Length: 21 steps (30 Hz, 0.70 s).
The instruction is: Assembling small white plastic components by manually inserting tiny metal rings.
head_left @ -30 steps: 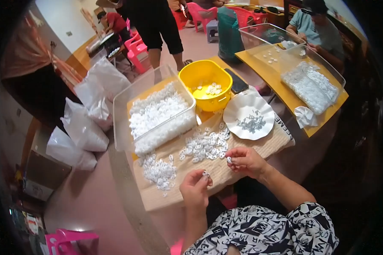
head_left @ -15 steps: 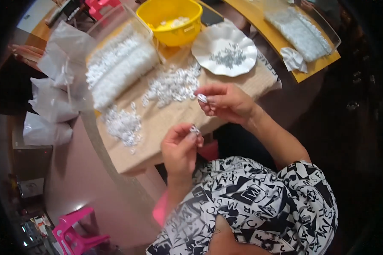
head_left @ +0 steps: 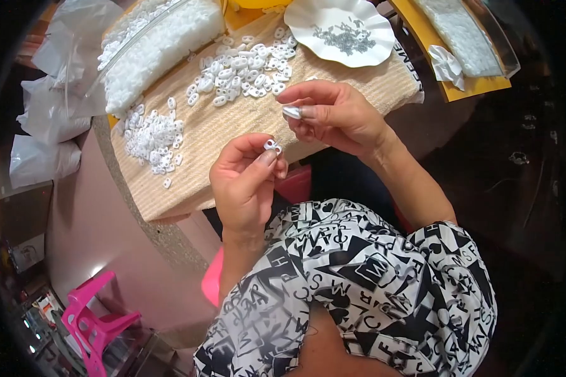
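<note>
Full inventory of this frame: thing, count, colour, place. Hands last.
white piece: one, white, pinched in left fingertips
loose pieces: many, white, piled mid-mat
second pile: many, white, left part of mat
mat: one, beige, over the table
tray: one, clear, full of white pieces, top left
plate: one, white, wavy rim, holds small grey parts, top centre
bags: several, clear, left edge
stool: one, pink, lower left
left hand: holds the white piece
right hand: raised over mat edge, fingers curled; what it holds is unclear
</note>
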Available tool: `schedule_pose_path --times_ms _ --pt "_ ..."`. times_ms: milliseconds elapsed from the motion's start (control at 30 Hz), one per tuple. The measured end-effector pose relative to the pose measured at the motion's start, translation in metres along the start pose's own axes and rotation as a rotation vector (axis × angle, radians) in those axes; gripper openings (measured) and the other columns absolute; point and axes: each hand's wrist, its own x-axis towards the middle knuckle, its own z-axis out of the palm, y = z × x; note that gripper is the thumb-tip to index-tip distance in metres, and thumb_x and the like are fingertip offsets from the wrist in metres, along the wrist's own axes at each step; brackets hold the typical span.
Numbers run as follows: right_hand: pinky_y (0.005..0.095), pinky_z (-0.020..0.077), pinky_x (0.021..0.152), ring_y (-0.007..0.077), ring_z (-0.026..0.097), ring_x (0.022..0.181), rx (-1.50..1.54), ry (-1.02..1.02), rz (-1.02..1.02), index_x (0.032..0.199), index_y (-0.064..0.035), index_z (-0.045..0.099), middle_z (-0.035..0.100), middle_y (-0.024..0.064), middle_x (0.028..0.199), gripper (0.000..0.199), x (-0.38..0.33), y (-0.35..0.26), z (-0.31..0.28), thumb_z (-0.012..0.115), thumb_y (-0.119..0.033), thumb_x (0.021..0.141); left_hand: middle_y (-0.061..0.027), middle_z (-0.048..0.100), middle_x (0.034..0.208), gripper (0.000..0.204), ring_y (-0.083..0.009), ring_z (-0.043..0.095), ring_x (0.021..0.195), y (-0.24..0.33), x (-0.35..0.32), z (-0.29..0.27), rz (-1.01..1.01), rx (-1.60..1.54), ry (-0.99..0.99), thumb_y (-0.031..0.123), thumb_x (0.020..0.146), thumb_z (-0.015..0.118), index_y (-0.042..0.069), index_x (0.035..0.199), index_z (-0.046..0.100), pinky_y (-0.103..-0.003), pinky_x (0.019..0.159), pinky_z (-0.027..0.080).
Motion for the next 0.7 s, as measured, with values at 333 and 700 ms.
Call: schedule_pose_path --times_ms 333,700 --pt "0.0186 0.0422 0.052 0.0101 0.054 0.063 -0.118 0.012 0.084 0.093 0.0016 0.056 0.056 0.0056 0.074 0.021 0.004 0.002 -0.002 0.051 -0.018 0.086 -0.0102 0.056 0.079 0.018 -0.0152 0.054 0.065 0.0 0.002 0.002 0.016 0.002 -0.013 -0.004 0.077 0.053 -0.006 0.095 0.052 -0.025 0.058 0.044" --pt "0.0184 0.0439 0.05 0.0079 0.055 0.059 -0.383 0.109 0.005 0.093 0.0025 0.058 0.059 0.0043 0.072 0.016 -0.003 0.0 0.017 0.056 -0.005 0.08 -0.0103 0.056 0.078 0.018 -0.0146 0.055 0.065 -0.002 0.004 0.0 0.035 0.048 0.027 -0.005 0.076 0.053 -0.006 0.095 0.053 -0.024 0.058 0.045"
